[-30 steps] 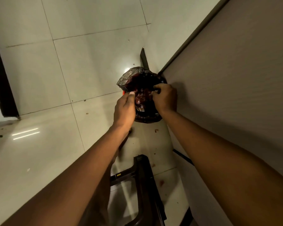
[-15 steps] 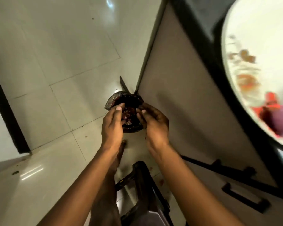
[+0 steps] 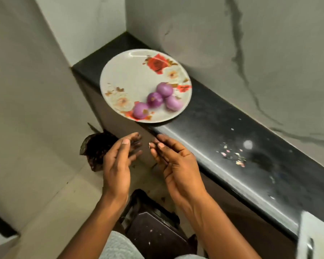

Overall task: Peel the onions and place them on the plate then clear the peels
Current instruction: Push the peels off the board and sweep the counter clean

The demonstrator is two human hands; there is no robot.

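Now, the view is up on a black, polished table [image 3: 223,128] that runs along a grey wall [image 3: 269,53] marked with dark, vein-like streaks, and the table ends in a corner at the far left. On it sits a white plate [image 3: 120,75] with red and orange flower prints, its near rim right at the table's front edge. And the onions are on it: four peeled purple onions, one [image 3: 164,90] towards the wall, one [image 3: 154,99] just in front of it, one [image 3: 173,103] to the right and one [image 3: 140,110] nearest the rim, all bunched on the plate's near-right side. Further right along the table, well apart from the plate, lie small pale peel scraps [image 3: 232,156], scattered beside a bright spot of reflected light. Both hands hang in front of the table edge, holding nothing: the left hand [image 3: 118,161] and the right hand [image 3: 178,165] face each other palm to palm, fingers loose and slightly spread, a gap between them. Behind the left hand, down on the pale tiled floor [image 3: 45,193], stands a small bin [image 3: 95,148] lined with a dark bag, close to the brown cabinet front [image 3: 232,208] under the table. Below the wrists is a dark stool [image 3: 153,227], flecked with tiny bits. The picture is somewhat blurred.
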